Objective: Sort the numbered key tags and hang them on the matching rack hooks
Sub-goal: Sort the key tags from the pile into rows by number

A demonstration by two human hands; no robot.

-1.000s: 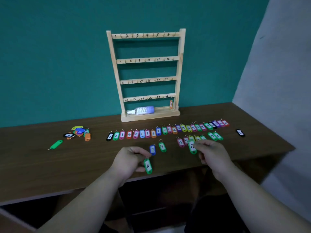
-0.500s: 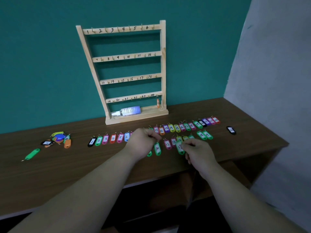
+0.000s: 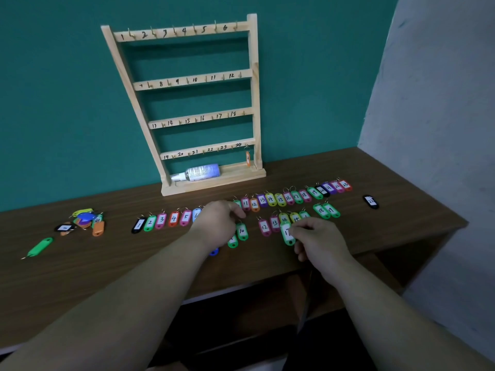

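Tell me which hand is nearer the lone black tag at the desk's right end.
Right. The right hand, pinching the green 17 tag, is left of the black tag and closer to the person; the left hand is much farther left.

A brown wooden desk (image 3: 80,285) runs across the room, its back edge against a teal wall (image 3: 53,103). At the back right corner it meets a pale grey wall (image 3: 442,129). Toward the back of the desk, close to the teal wall, a small bottle (image 3: 202,172) lies on its side with its white cap pointing left. The print on its pale label is too small to read. Under the desk's front edge a lower wooden shelf (image 3: 267,298) shows, with dark space beneath it.
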